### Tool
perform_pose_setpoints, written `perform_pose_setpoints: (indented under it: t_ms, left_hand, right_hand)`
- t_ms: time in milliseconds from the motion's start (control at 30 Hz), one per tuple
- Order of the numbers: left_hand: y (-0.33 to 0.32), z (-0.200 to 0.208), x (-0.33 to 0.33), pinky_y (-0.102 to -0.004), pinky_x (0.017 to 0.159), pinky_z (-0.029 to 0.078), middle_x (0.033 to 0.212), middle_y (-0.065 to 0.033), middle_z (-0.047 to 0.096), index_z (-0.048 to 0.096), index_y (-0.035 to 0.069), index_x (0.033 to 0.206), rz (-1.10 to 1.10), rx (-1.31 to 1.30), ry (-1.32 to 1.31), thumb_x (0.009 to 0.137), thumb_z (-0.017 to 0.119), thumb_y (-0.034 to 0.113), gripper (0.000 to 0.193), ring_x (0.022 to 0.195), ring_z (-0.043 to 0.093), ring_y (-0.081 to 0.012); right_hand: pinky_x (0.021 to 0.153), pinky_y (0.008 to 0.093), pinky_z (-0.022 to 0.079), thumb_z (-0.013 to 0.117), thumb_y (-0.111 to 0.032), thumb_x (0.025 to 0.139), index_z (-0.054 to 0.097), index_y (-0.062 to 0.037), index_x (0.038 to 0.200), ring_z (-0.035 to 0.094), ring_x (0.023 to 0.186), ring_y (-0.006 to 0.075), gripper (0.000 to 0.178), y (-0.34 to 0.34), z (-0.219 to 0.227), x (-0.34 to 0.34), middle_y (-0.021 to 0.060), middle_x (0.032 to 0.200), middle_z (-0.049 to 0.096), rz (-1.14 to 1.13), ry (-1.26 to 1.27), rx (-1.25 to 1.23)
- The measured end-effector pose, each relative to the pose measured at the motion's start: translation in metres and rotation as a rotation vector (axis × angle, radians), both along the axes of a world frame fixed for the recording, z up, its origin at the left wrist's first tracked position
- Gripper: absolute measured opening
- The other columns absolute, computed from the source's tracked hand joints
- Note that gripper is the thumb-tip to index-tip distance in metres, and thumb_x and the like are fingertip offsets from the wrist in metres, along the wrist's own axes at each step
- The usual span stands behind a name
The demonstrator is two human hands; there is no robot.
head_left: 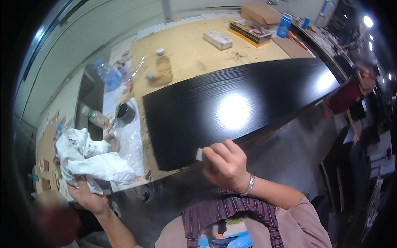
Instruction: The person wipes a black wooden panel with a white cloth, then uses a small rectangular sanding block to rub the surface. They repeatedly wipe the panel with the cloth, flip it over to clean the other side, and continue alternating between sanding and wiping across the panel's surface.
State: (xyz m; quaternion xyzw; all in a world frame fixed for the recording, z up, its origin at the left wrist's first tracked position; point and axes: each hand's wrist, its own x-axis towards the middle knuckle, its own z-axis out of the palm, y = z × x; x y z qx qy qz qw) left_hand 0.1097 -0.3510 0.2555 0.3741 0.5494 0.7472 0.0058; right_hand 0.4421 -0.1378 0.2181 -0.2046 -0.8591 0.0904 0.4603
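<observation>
Edge work on black panel: R hand on near edge, L hand holding rag.

R hand point(226, 164) is clamped on a small pale block point(199, 154) pressed to near edge of black panel point(235, 105); judged best w/ block kept flat, light even pressure along edge. L hand point(87, 194) grips crumpled white rag point(93, 159), well apart at left. Panel lies flat on worktop point(186, 45), overhanging its front; glossy, fine grain, strong light glare mid-surface. Bottles point(162, 66) beyond.

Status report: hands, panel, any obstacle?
Left hand grips white rag. Right hand presses small pale piece on black panel edge. Bottles beside panel, apart.
</observation>
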Motion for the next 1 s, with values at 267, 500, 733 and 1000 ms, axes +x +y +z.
perform_pose_setpoints:
  t_ms: [267,500,733,1000]
  left_hand:
    - [-0.015,-0.038,-0.016,-0.0358,0.102,0.047,0.130,-0.0151,0.062,0.053,-0.010,0.135,0.025,-0.079,-0.118,0.100,0.061,0.008,0.040,0.115,0.062,-0.0219]
    - [0.005,-0.036,0.013,-0.0326,0.098,0.047,0.121,-0.0106,0.065,0.057,-0.008,0.129,-0.034,-0.094,-0.174,0.099,0.063,0.006,0.034,0.109,0.062,-0.0170]
    - [0.055,-0.030,0.027,-0.0317,0.100,0.045,0.121,-0.0109,0.065,0.056,-0.010,0.131,-0.172,-0.162,-0.027,0.094,0.070,0.013,0.046,0.109,0.061,-0.0170]
    - [0.112,0.000,0.066,-0.0352,0.100,0.048,0.121,-0.0126,0.067,0.057,-0.010,0.133,-0.340,-0.237,0.019,0.086,0.071,0.005,0.051,0.110,0.064,-0.0196]
  right_hand:
    - [0.062,0.0333,0.043,0.071,-0.009,0.061,0.067,-0.0068,0.092,0.053,0.075,0.0203,0.031,-0.018,-0.007,-0.108,0.0028,0.087,0.054,0.149,-0.116,0.106]
    - [0.062,0.0371,0.046,0.071,-0.005,0.058,0.065,-0.0049,0.092,0.054,0.073,0.0250,0.034,-0.001,0.008,-0.050,0.0059,0.083,0.055,0.037,-0.158,0.030]
    - [0.064,0.0367,0.049,0.072,-0.001,0.060,0.069,-0.0038,0.093,0.057,0.073,0.0253,0.034,0.007,0.009,-0.028,0.0073,0.085,0.061,-0.017,-0.200,-0.014]
    - [0.066,0.0313,0.050,0.069,0.002,0.076,0.072,-0.0006,0.095,0.060,0.075,0.0176,0.019,0.107,0.009,0.141,0.0054,0.086,0.064,-0.675,0.064,-0.239]
